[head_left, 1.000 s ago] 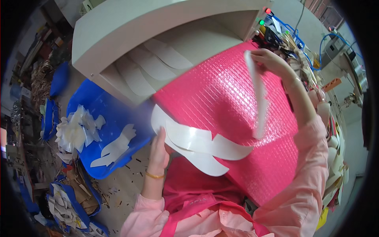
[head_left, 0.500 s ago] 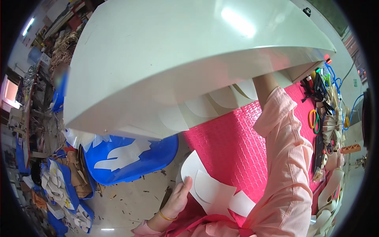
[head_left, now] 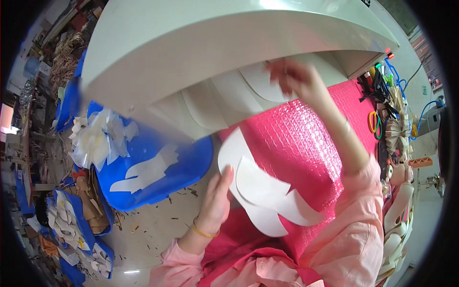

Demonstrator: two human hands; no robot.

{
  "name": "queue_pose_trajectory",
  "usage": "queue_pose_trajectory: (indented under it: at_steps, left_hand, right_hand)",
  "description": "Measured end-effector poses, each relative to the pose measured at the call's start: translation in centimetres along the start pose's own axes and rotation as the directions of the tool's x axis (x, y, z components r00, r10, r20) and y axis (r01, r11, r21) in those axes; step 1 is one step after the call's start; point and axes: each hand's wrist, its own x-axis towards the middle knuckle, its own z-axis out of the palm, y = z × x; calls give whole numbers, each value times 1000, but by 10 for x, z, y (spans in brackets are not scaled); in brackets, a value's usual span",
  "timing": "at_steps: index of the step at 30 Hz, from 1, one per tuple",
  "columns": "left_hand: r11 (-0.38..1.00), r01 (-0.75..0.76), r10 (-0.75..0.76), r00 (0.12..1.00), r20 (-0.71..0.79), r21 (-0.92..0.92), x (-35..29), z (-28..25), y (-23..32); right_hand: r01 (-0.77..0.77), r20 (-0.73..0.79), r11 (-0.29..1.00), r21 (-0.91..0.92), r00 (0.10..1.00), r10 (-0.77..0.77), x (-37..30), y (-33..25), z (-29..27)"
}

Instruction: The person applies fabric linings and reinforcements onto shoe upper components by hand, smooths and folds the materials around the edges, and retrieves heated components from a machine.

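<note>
My left hand [head_left: 215, 203] grips a few overlapping white curved sheet pieces [head_left: 260, 184] by their left edge, thumb visible, fingers partly behind them. They fan out above the pink covering in front of me. Under the pale cabinet-like hood [head_left: 229, 57] is my right hand [head_left: 296, 79], blurred by motion, its fingers apart and nothing visible in them. Beside and below its fingertips, more white curved pieces [head_left: 234, 91] lie side by side on the surface under the hood's front edge.
A blue tub [head_left: 201, 167] at left holds white cut-outs [head_left: 148, 170] and a clear plastic bag [head_left: 98, 138] of pale pieces. Blue crates [head_left: 79, 215] of scraps stand lower left. Scissors [head_left: 375, 125], black ties and pale bundles line the right edge of the pink quilted covering [head_left: 306, 143].
My right hand has come out from deep under the hood, moving left and into view. My left hand has raised the white pieces slightly, and the view has shifted.
</note>
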Motion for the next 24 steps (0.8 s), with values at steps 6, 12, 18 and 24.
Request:
queue_pose_trajectory:
  at_steps: [6,12,18,24]
  left_hand:
    - [999,-17,25,988,150,-52,10,14,15]
    - [994,-29,15,990,138,103,10,10,20]
    - [961,-173,131,971,-198,-215,21,-23,1]
    - [980,-174,151,967,-204,-96,-15,-25,-25]
  right_hand:
    - [129,112,765,-631,991,-74,-124,-42,66]
    - [159,10,654,-740,974,-225,-167,-24,75]
    - [558,109,534,-635,749,-654,-193,-35,77]
    - [-212,-494,977,0,850,184,-136,22,-68]
